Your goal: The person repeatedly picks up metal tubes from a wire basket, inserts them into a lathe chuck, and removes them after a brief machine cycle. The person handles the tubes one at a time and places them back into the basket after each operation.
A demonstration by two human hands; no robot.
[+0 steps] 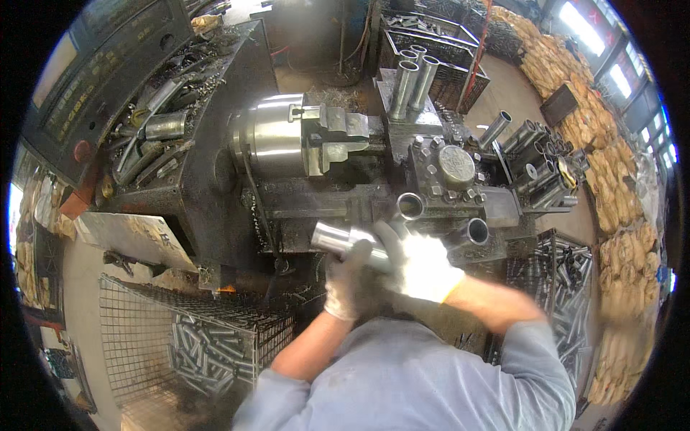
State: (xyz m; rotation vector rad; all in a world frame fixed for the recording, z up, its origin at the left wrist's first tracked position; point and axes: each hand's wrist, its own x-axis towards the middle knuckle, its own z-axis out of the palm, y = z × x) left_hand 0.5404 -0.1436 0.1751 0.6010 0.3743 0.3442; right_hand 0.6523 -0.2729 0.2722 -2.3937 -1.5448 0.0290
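A shiny metal tube (332,238) lies slantwise in front of my body, its bare end pointing left. My left hand (348,286), in a dirty whitish glove with dark fingers, is wrapped round it from below. The gloved right hand (424,264) closes over the tube's right part, which it hides; motion blurs this hand somewhat. Just beyond the right hand, a second tube (410,207) shows its open mouth, and another tube (474,231) sits to its right. Farther off, the lathe chuck (269,136) has its stepped jaws (338,136) with no tube between them.
Several tubes (405,90) stand upright behind the bolted tool post (456,164). More tubes (539,161) cluster at the right. Wire baskets of tubes flank me, one at lower left (180,309), another at right (568,287). A chip-strewn headstock top (172,122) holds tools.
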